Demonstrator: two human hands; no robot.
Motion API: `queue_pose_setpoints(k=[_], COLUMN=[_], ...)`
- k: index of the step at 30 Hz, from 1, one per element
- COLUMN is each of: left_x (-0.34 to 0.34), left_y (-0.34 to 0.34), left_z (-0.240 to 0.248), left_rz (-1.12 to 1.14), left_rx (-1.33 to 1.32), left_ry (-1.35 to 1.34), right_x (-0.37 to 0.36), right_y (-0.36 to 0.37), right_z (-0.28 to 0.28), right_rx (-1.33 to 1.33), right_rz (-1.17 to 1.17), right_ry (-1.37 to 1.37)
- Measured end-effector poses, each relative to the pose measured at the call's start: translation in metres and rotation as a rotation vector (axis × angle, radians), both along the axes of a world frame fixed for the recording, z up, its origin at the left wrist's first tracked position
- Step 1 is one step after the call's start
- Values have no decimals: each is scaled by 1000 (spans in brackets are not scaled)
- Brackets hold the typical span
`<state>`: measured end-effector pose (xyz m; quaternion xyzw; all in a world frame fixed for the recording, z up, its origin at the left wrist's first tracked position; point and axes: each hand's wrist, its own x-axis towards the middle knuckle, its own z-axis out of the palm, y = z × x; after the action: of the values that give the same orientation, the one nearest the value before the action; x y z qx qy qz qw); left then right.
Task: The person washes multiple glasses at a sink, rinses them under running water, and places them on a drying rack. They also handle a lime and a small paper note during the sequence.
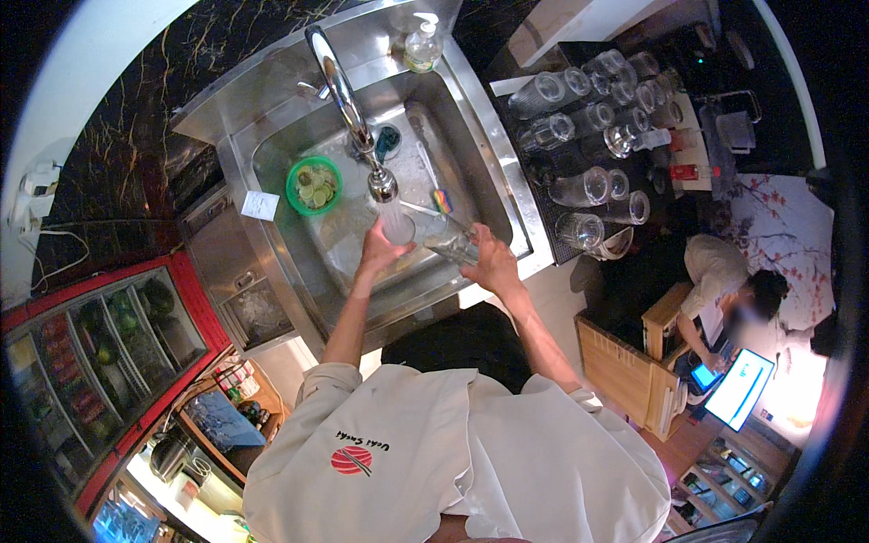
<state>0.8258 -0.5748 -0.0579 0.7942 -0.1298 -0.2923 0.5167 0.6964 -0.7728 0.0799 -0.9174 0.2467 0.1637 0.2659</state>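
Note:
Over the sink basin (493,149), my left hand (384,250) is wrapped round a clear drinking glass (396,224). The glass is right below the spray head (383,185) of the chrome faucet (339,90), and whitish water appears to run into it. My right hand (493,262) grips another clear glass (445,244), tilted with its far end toward the left hand. A multicoloured sponge-like piece (441,201) lies in the basin beyond the right hand. To the left, a green basket (291,177) holds pale green and whitish slices, perhaps lime.
A pump soap bottle (423,50) stands at the sink's back corner. Several upturned or standing glasses (579,185) crowd the black rack at the right. A white paper slip (261,205) lies on the left rim. Farther right, another person (720,267) is at a counter by a lit screen (740,389).

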Motion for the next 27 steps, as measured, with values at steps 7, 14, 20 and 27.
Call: queue_pose_setpoints(k=[7, 14, 20, 27], left_x=[9, 10, 0, 15], left_y=[6, 12, 23, 26], left_z=[25, -24, -77, -1], left_rz=[-113, -16, -57, 42], left_rx=[-95, -152, -595, -307], left_ry=[171, 599, 1349, 703], right_x=[-2, 1, 0, 4], right_y=[-19, -34, -32, -35], right_z=[-16, -22, -35, -65], right_rx=[479, 952, 1211, 1182], right_rz=[-184, -374, -589, -538], right_ry=[-150, 62, 36, -32])
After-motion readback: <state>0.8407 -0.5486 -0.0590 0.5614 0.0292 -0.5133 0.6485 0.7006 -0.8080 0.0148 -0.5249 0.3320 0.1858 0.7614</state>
